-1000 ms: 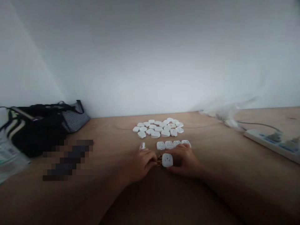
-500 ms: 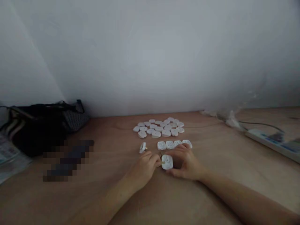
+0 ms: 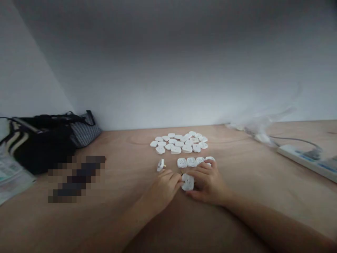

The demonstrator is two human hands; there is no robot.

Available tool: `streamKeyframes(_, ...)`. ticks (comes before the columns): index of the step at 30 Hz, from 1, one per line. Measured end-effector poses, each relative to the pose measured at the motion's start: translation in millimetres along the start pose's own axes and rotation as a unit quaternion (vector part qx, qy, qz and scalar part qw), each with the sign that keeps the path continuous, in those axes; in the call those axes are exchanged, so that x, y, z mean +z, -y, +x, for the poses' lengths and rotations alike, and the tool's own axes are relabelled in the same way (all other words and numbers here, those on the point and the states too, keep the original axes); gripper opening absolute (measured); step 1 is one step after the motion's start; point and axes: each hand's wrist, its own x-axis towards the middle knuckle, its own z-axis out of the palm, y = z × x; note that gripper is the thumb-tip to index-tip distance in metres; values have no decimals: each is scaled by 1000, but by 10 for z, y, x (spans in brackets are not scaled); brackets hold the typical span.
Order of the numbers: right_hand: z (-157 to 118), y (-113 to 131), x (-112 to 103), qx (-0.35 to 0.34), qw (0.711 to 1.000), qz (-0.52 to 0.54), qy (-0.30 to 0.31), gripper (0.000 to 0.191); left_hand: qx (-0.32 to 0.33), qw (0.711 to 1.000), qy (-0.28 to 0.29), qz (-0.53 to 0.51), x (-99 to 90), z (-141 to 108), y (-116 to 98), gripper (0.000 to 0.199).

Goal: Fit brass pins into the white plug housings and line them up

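Between my hands a white square plug piece [image 3: 187, 182] stands with its holed face toward me. My right hand [image 3: 206, 181] grips its right side, thumb low and fingers above. My left hand [image 3: 166, 186] has its fingers pinched together at the piece's left edge; what they hold is too small to make out. Just beyond the left fingers, another white piece [image 3: 160, 165] rests on its edge with a brass-coloured pin pointing right. A row of several white pieces [image 3: 182, 162] lies behind my right hand, its fingers partly covering the right end.
Many similar white pieces [image 3: 176, 150] lie grouped near the wall. At the left are a black bag [image 3: 44, 144] and a blurred-out dark object [image 3: 79, 179]. A power strip [image 3: 306, 160] with a cable and clear plastic [image 3: 259, 131] are at the right.
The brass-coloured part visible at the left fingertips earlier is now hidden. Both hands have hardly moved, and the view has brightened slightly.
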Motion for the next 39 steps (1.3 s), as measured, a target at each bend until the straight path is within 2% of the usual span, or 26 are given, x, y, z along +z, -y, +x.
streamKeyframes(5,-7,0,-4,-11,1000,14,11,43,-45,994,-27,-95,24,1,7,7)
streamKeyframes(10,-12,-32,4,-42,998,42,29,46,-84,983,-32,-163,-11,8,126,10)
streamKeyframes(12,-16,-62,0,-35,998,46,34,45,-71,986,-23,-151,-64,5,203,10)
streamKeyframes(15,-25,-110,-3,-14,998,43,36,44,-39,991,20,-123,-110,-20,313,8)
streamKeyframes(20,-30,-130,0,-5,999,37,24,47,-36,992,59,-109,-17,-67,385,4)
streamKeyframes(24,-24,-106,-17,-2,998,40,43,46,-67,991,46,-108,26,-68,339,11)
streamKeyframes(27,-19,-100,-16,4,998,49,48,47,-83,991,11,-107,3,-57,282,10)
streamKeyframes(31,-12,-97,15,6,997,56,50,47,-67,995,-19,-76,15,-37,212,9)
streamKeyframes(39,-1,-76,46,-8,997,57,42,50,-14,999,-8,32,93,-27,128,11)
